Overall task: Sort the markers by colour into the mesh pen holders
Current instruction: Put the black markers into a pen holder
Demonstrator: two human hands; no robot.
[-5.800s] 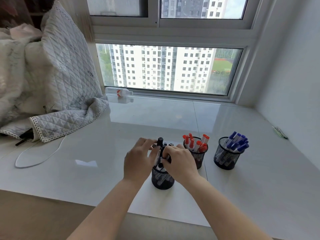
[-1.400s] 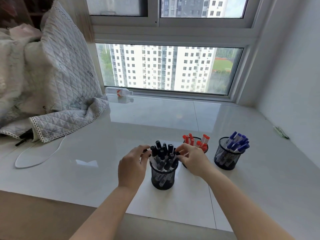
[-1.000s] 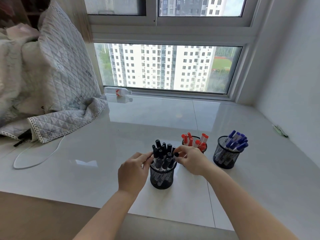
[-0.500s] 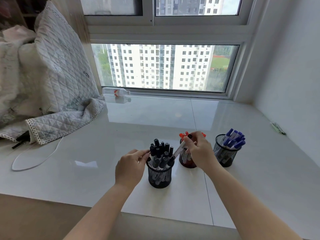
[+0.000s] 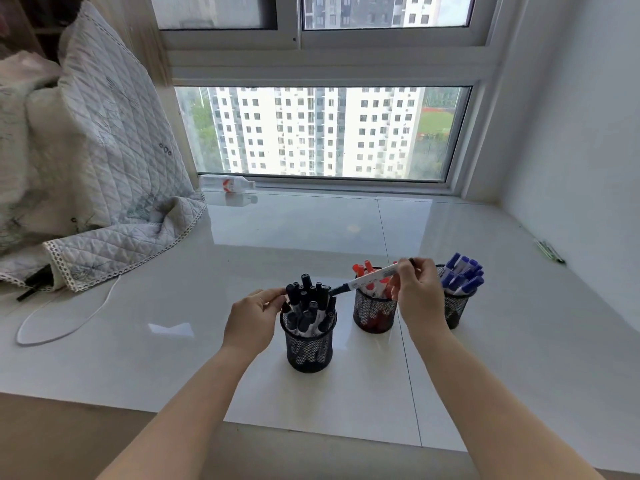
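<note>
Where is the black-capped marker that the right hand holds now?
In the head view, the black-capped marker lies tilted in the right hand, above the holder of red markers, its cap end pointing left toward the holder of black markers.

The person is wearing nothing on the arms: no sleeves are showing. The left hand and right hand are bare, without rings or watches.

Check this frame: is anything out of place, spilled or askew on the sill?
One thing: a plastic bottle lies on its side against the window frame. The three mesh holders stand upright, each holding one colour. The right hand holds a black-capped marker tilted across the red holder; the left hand touches the black markers.
</note>
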